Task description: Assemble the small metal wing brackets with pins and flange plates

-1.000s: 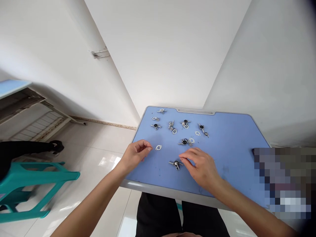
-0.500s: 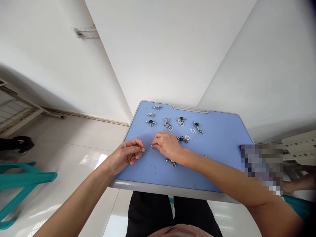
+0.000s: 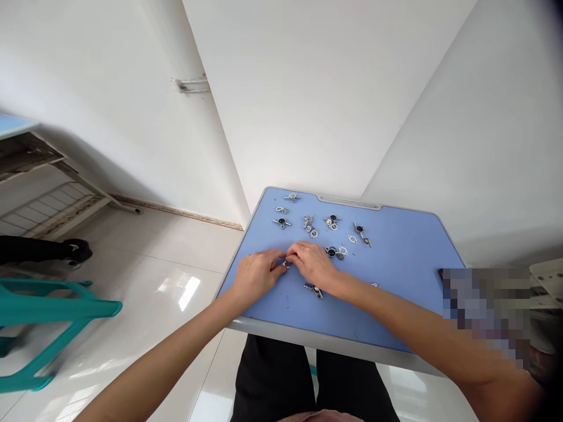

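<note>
My left hand (image 3: 259,272) and my right hand (image 3: 313,264) meet over the left half of the blue table top (image 3: 396,258). Between their fingertips is a small metal part (image 3: 287,264), partly covered by the fingers, so its exact kind is unclear. Both hands are closed in a pinch on it. Just below my right hand lies a metal piece with a side rod (image 3: 314,290). Right beside that hand sits a metal fitting with a black round centre (image 3: 331,252), touching a flat metal plate with holes (image 3: 343,251).
More metal fittings (image 3: 282,223) and loose flat plates (image 3: 352,239) are spread over the table's far half. A teal plastic stool (image 3: 57,308) stands on the floor at left. At right, a blurred patch (image 3: 479,310) borders the table edge.
My left hand has moved right and now joins my right hand at the small part. The whole view has shifted slightly, so the table appears lower and further right.
</note>
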The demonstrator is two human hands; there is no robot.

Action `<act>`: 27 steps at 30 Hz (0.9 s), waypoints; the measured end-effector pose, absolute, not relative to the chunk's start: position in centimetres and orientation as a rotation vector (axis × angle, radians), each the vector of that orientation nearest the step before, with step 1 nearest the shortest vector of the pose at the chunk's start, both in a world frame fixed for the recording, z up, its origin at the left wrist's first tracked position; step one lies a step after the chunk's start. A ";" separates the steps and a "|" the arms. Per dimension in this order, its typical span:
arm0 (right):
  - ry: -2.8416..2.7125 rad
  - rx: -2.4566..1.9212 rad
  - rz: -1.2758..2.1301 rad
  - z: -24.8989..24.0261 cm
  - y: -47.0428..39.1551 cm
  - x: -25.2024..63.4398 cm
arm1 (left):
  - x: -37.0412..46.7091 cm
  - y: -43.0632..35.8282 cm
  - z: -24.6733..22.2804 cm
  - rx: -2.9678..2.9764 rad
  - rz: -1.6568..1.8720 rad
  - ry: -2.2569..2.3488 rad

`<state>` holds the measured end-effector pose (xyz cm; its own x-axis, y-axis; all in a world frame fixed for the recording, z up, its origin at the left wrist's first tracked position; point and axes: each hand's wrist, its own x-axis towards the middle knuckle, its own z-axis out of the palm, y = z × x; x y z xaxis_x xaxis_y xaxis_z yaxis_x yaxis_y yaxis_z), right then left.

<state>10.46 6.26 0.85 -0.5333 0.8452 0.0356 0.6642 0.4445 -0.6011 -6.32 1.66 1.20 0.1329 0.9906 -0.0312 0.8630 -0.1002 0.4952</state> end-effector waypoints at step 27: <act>-1.851 -1.416 1.081 1.7 0.8 16.8 | -3.5 4.2 3.0 2.268 0.068 1.507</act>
<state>16.80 0.85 1.67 -0.2815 0.9589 -0.0362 0.5027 0.1152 -0.8568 -3.45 4.24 3.04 0.4126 0.8920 -0.1845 0.8717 -0.3279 0.3643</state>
